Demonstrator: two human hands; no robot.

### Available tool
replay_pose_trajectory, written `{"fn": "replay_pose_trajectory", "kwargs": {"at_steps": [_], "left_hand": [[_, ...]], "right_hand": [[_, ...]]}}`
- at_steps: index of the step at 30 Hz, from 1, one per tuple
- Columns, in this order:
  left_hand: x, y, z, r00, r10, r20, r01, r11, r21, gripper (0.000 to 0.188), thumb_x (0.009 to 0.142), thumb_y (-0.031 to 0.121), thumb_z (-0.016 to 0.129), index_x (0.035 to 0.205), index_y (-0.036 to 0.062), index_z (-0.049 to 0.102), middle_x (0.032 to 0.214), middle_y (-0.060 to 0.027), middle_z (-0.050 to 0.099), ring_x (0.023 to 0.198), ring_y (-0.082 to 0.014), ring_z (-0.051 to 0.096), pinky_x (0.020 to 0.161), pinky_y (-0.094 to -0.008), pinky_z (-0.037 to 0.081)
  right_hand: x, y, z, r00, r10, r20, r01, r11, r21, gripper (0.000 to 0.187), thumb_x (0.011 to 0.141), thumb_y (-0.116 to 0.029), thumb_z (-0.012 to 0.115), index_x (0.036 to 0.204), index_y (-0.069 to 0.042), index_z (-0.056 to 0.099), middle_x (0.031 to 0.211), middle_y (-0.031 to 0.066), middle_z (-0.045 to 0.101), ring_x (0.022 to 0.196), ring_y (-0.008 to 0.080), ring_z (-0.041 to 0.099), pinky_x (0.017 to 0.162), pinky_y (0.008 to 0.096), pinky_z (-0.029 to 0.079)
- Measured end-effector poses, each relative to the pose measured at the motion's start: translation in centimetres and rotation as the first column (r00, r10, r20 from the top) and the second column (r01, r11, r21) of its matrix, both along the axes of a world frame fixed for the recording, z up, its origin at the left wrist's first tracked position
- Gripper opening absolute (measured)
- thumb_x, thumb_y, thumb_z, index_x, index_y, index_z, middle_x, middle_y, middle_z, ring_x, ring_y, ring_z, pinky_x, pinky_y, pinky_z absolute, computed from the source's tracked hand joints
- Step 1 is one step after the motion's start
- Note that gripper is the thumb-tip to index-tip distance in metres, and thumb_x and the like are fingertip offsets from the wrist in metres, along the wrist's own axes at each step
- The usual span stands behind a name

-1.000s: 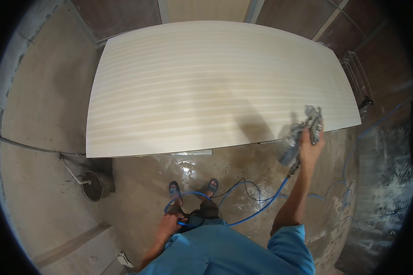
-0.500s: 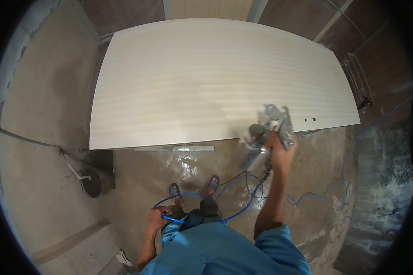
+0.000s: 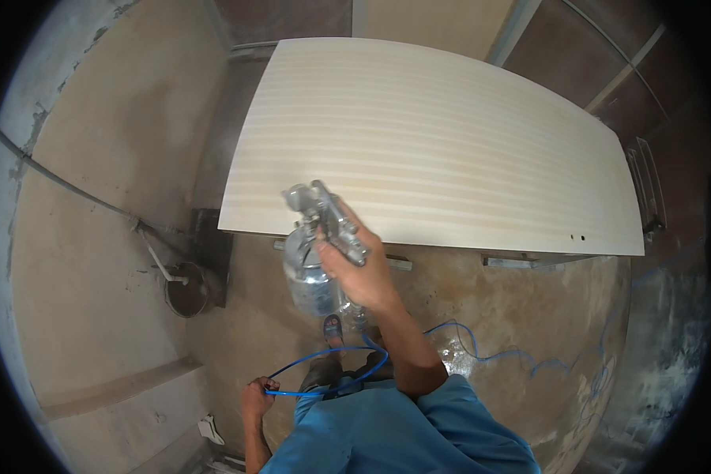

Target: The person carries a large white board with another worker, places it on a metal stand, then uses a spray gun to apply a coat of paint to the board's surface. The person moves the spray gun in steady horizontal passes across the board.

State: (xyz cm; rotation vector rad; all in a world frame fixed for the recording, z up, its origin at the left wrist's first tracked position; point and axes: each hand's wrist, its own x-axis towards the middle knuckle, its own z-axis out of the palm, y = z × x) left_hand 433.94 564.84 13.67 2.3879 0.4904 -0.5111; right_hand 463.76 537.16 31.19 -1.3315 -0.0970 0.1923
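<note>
Head view: right hand (image 3: 365, 268) was closed around the spray gun (image 3: 338, 229), its metal cup (image 3: 312, 284) hanging below. Gun sat at the near long edge of the pale panel (image 3: 434, 150), toward the left end; couldn't tell if touching. Left hand (image 3: 258, 395) was clenched on a loop of blue hose (image 3: 299, 393), near the waist. Panel had 2 small holes (image 3: 583, 238) by its near right corner. Bucket (image 3: 186, 294) stood left, near the wall (image 3: 103, 158). More hose trailed right across the floor (image 3: 442, 292).
</note>
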Motion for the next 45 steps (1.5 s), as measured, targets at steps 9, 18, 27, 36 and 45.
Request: {"fn": "replay_pose_trajectory", "kwargs": {"at_steps": [9,18,27,36,45], "left_hand": [[5.0,-8.4,-1.6,0.946,-0.32,0.044,0.32,0.947,-0.001,0.012,0.078,0.015,0.077,0.082,0.0041,0.073,0.083,-0.0153,0.073,0.078,-0.0307,0.073,0.071,-0.04,0.057],[9.8,-24.0,-0.2,0.808,-0.56,0.182,0.573,0.819,-0.027,0.019,0.081,0.025,0.077,0.088,0.0072,0.073,0.086,-0.016,0.072,0.084,-0.0354,0.069,0.079,-0.0438,0.054],[9.4,-28.6,-0.7,0.79,-0.612,0.027,0.598,0.761,-0.254,0.018,0.082,0.027,0.074,0.09,0.0105,0.075,0.087,-0.016,0.071,0.084,-0.0368,0.069,0.079,-0.0449,0.053],[7.5,-13.7,-4.1,0.918,-0.386,0.086,0.392,0.918,-0.06,0.017,0.079,0.023,0.077,0.083,0.0065,0.073,0.079,-0.0161,0.071,0.077,-0.0364,0.07,0.071,-0.0441,0.056],[-1.9,1.8,-3.1,0.996,0.067,0.051,-0.064,0.996,-0.063,0.018,0.077,0.016,0.08,0.082,0.0012,0.07,0.079,-0.0179,0.071,0.076,-0.0342,0.071,0.068,-0.0407,0.055]], "right_hand": [[-0.8,-14.6,-1.2,0.931,-0.342,0.128,0.364,0.896,-0.255,0.061,0.092,-0.008,0.065,0.147,0.004,0.042,0.124,0.0125,0.066,0.113,0.0183,0.06,0.1,0.0332,0.045],[-5.8,-43.5,1.3,0.612,-0.711,0.346,0.758,0.404,-0.511,0.055,0.093,-0.004,0.059,0.145,0.003,0.045,0.115,0.0131,0.068,0.102,0.0172,0.063,0.091,0.0325,0.05],[-9.8,-48.5,2.2,0.526,-0.636,0.565,0.784,0.104,-0.612,0.054,0.092,-0.005,0.06,0.143,0.005,0.047,0.092,0.0077,0.067,0.079,0.0134,0.062,0.071,0.0293,0.051],[-5.9,-28.8,-1.3,0.733,-0.667,0.13,0.678,0.703,-0.214,0.007,0.092,-0.003,0.063,0.096,0.002,0.063,0.067,0.0009,0.056,0.055,0.0086,0.05,0.051,0.0265,0.04],[-2.2,-3.8,-1.9,0.971,-0.203,0.129,0.222,0.963,-0.154,0.063,0.092,-0.008,0.064,0.149,0.003,0.039,0.104,0.0053,0.067,0.09,0.0115,0.061,0.081,0.0275,0.05]]}}
